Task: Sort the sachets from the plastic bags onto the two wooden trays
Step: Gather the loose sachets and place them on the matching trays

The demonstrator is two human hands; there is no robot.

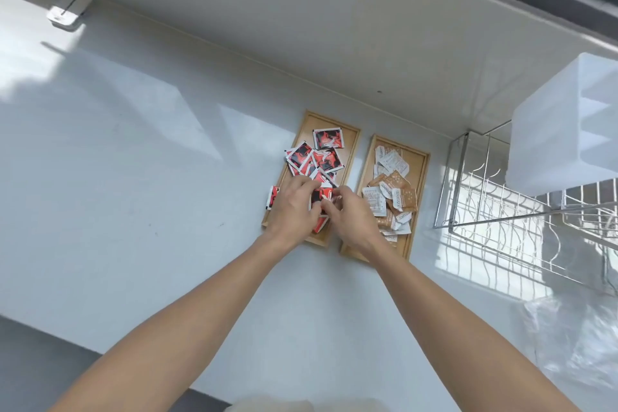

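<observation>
Two wooden trays lie side by side on the white counter. The left tray (pixel 351 134) holds several red-and-black sachets (pixel 326 157). The right tray (pixel 422 164) holds several tan and white sachets (pixel 394 192). My left hand (pixel 292 207) and my right hand (pixel 351 214) meet over the near end of the left tray, both pinching one red sachet (pixel 321 195) between their fingertips. Another red sachet (pixel 272 197) hangs over the left tray's left edge. More red sachets lie hidden under my hands.
A wire dish rack (pixel 521 221) stands right of the trays, with a white plastic container (pixel 561 130) above it. Crumpled clear plastic bags (pixel 575 341) lie at the near right. A small white device (pixel 68 12) sits at the far left by the wall.
</observation>
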